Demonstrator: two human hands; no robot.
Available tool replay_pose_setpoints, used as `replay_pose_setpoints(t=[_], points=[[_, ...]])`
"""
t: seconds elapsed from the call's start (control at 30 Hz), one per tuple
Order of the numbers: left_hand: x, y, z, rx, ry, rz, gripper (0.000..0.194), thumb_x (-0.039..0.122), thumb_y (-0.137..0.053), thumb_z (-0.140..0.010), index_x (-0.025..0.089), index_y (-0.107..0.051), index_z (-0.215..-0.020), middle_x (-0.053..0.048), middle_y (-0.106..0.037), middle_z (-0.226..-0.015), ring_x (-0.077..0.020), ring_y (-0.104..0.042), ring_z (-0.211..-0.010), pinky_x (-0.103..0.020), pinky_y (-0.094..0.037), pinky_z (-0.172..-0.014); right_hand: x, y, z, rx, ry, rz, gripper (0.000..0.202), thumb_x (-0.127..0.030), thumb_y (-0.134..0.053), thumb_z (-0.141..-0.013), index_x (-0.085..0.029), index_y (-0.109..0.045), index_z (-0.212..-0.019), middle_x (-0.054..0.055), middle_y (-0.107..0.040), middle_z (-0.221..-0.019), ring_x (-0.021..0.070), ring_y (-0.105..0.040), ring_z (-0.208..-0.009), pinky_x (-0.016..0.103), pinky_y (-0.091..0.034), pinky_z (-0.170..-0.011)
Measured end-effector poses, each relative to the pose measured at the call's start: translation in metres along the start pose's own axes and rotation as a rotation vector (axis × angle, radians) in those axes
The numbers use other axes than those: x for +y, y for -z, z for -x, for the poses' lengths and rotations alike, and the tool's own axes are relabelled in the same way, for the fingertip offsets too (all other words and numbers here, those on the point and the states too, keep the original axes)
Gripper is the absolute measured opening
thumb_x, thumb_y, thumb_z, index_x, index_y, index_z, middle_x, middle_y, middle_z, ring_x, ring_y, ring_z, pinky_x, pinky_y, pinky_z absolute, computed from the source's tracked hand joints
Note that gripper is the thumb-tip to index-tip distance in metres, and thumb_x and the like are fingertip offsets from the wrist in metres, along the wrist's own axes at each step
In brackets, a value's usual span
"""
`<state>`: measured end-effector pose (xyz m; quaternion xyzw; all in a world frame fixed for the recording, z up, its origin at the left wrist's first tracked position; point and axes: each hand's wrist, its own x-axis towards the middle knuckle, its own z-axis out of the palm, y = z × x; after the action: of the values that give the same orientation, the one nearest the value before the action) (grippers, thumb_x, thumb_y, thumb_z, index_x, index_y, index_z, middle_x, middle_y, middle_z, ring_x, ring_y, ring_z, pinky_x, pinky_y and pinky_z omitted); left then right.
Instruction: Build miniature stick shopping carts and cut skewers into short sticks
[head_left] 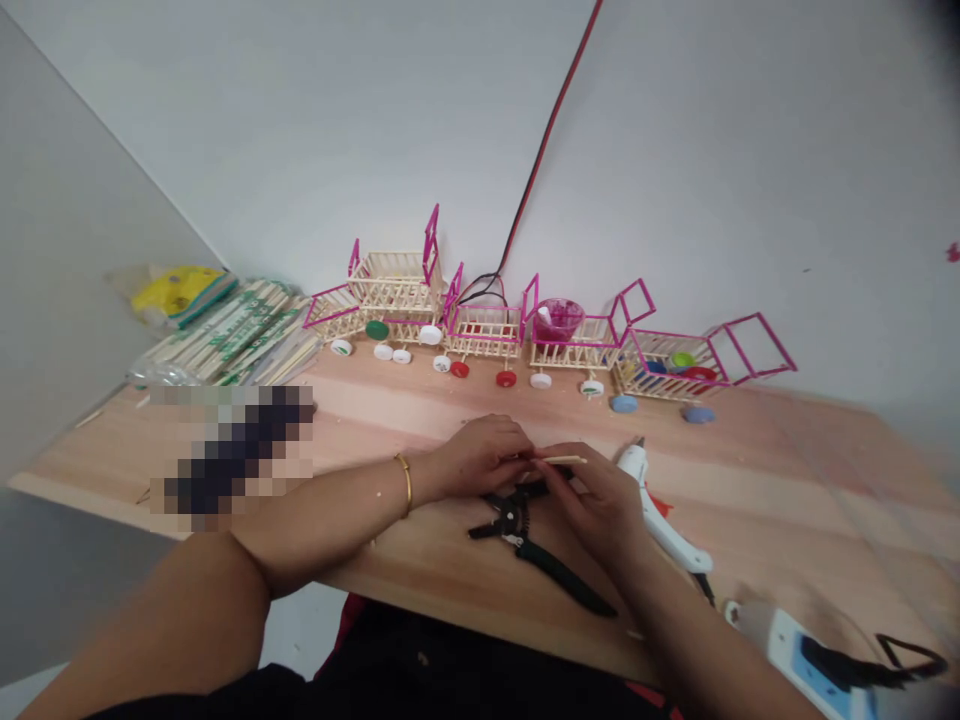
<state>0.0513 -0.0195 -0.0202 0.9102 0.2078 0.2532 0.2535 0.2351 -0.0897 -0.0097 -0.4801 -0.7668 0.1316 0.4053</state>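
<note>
My left hand point(487, 455), with a gold bangle at the wrist, is closed near the middle of the wooden table. Its fingertips meet those of my right hand point(596, 495). A short pale stick point(564, 460) is pinched in my right hand and points to the right. What my left fingers hold, if anything, is too small to make out. Just below both hands lie dark green-handled pliers point(513, 518), their jaws toward the left. A white glue gun point(664, 525) rests beside my right hand, over something red.
Small stick carts point(487, 345) with pink frames and bottle-cap wheels line the wall. Bagged sticks point(240, 325) and a yellow packet point(176, 292) lie at back left. A blurred dark object point(240, 450) is at left, a power strip point(814, 665) at front right.
</note>
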Motion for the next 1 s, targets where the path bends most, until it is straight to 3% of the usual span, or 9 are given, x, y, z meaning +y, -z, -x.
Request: replay_pose_setpoints(t=[0.57,1.0], points=[[0.009,-0.001,0.001,-0.007,0.125,0.154,0.016,0.024,-0.054,-0.088,0.014,-0.065,-0.085,-0.002,-0.066,-0.074,-0.0115,-0.058,-0.068,-0.020,-0.041,-0.065,0.007,-0.001,-0.001,0.000,0.022,0.095,0.015,-0.029,-0.055,-0.090,-0.022,-0.066,-0.095,0.004,-0.072,-0.083,0.0184,-0.068,-0.074,0.030,-0.054,-0.064],[-0.001,-0.008,-0.001,-0.031,0.142,0.192,0.015,0.025,-0.056,-0.085,0.014,-0.066,-0.085,-0.001,-0.066,-0.074,-0.0115,-0.057,-0.068,-0.020,-0.040,-0.064,0.009,-0.002,0.000,-0.035,0.015,0.062,0.013,-0.029,-0.053,-0.090,-0.022,-0.065,-0.091,0.005,-0.070,-0.082,0.0197,-0.066,-0.076,0.032,-0.053,-0.067]])
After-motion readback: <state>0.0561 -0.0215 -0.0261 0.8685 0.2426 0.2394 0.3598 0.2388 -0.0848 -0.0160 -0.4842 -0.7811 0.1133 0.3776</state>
